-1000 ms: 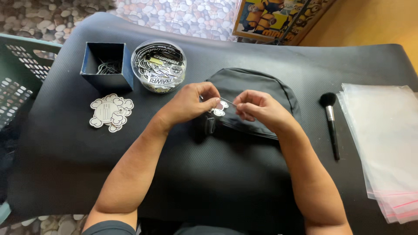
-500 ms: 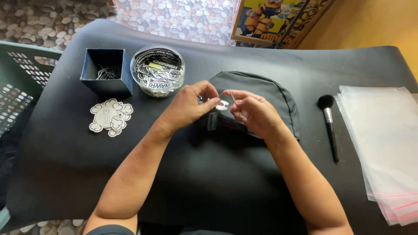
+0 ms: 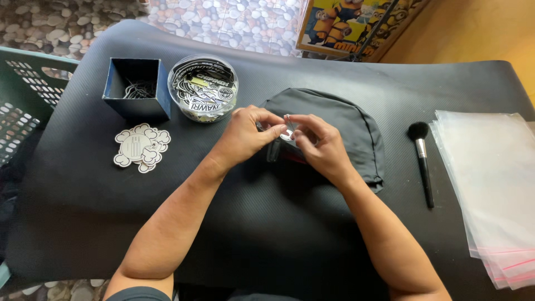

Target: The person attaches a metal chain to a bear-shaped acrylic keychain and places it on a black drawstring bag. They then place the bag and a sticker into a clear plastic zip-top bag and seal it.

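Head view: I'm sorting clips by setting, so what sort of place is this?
Probably a home packing bench for small goods: a black mat, a tub of stickers, a stack of clear bags, and both hands pinching a small item over a dark pouch.

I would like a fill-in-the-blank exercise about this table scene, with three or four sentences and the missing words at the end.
1. The left hand and the right hand together pinch a small ____ piece over the dark cloth pouch.
2. The makeup brush lies to the ____ of the pouch.
3. The round clear tub is full of ____.
4. The box beside the tub is ____ in shape.

Missing words: metal; right; stickers; square
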